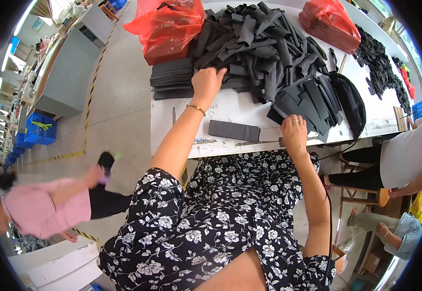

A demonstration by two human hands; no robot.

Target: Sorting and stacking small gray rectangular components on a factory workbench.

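Note:
My left hand [207, 88], with a beaded bracelet at the wrist, reaches over the table between a neat stack of flat dark pieces [171, 75] and a large heap of loose, curled black fabric strips [262, 46]. Its thumb stands apart from the bent fingers, and nothing shows in its grasp. At the near edge of fanned-out flat dark grey pieces [308, 104] is my right hand [294, 135], wearing a ring. Its fingers curl down and hide what they may hold. One dark rectangular folded piece [234, 130] lies alone on the white table [242, 103] between my hands.
Red plastic bags [165, 31] stand behind the stack and at the back right. A black pouch [350, 104] lies right of the fanned pieces. Further right is another black heap [378, 60]. A person in pink [51, 206] is at left; other people [402, 157] are at right.

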